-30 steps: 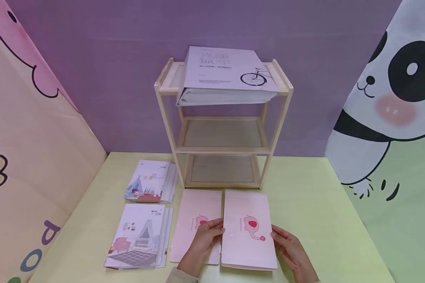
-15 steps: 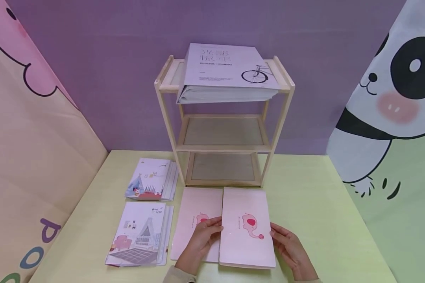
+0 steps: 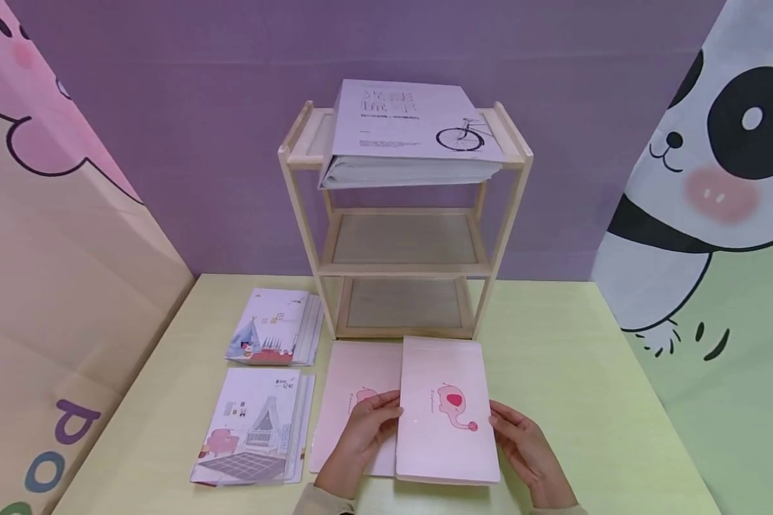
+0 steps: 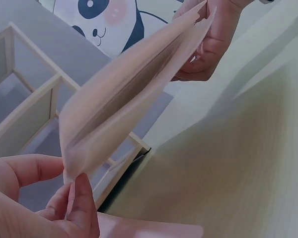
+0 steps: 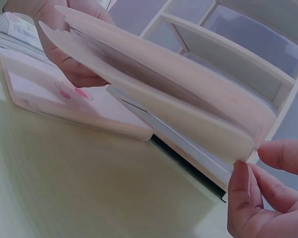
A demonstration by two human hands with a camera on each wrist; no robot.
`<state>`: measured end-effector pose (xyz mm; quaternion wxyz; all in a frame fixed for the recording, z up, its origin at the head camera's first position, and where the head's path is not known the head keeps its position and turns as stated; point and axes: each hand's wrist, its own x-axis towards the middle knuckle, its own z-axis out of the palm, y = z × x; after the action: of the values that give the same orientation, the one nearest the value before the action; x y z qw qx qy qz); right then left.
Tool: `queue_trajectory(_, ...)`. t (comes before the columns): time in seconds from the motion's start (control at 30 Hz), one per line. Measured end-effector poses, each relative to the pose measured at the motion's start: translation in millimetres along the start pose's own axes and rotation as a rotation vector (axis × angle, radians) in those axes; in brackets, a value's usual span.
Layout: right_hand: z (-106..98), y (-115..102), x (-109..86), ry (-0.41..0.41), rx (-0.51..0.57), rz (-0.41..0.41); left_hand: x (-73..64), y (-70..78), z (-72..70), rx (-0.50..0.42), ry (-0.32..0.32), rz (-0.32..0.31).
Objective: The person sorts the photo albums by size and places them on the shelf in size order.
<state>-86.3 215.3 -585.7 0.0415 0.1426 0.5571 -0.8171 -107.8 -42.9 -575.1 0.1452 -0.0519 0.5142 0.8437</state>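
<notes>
Purple cloth backdrop (image 3: 232, 143) fills the far side, plain but for faint creases. Left, a beige panel (image 3: 84, 286) slants in, with a pink figure and coloured letters; right, a panda panel (image 3: 676, 214), white above and pale green below.

Table (image 3: 592, 386): pale yellow-green, smooth, faint grain in the wrist views, soft shadows under my work. At its back stands a light wooden rack (image 3: 406, 239), three tiers, close to the backdrop. On the top tier lies a thick white volume (image 3: 412, 125), bicycle on its cover, page edges towards me.

To my left, two piles of illustrated booklets, one behind the other: near pile (image 3: 251, 429), far pile (image 3: 270, 325), lower copies jutting out to the right.

Pink notebook (image 3: 447, 447) in my grasp, raised off the table just in front of the rack — its lower edge gapes, dark between the leaves. It overlaps a second pink notebook (image 3: 357, 372), which lies flat on the table to its left.

My left hand (image 3: 363, 433) pinches the left edge, above that second notebook; my right hand (image 3: 528, 450) pinches the right edge, thumb against fingertips. Smallest — a red-eared elephant print (image 3: 454, 404) on the raised cover.
</notes>
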Motion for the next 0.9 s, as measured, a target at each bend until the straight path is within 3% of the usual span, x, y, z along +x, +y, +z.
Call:
queue_trajectory(0.57,14.0,-14.9,-6.5,-0.041,0.012,-0.029,-6.4,17.3,2.1,0.107,0.059,0.055)
queue_trajectory(0.9,23.9,-25.4,-9.4,-0.074,0.034,-0.07,-11.4,30.1,4.3,0.046,0.086,0.065)
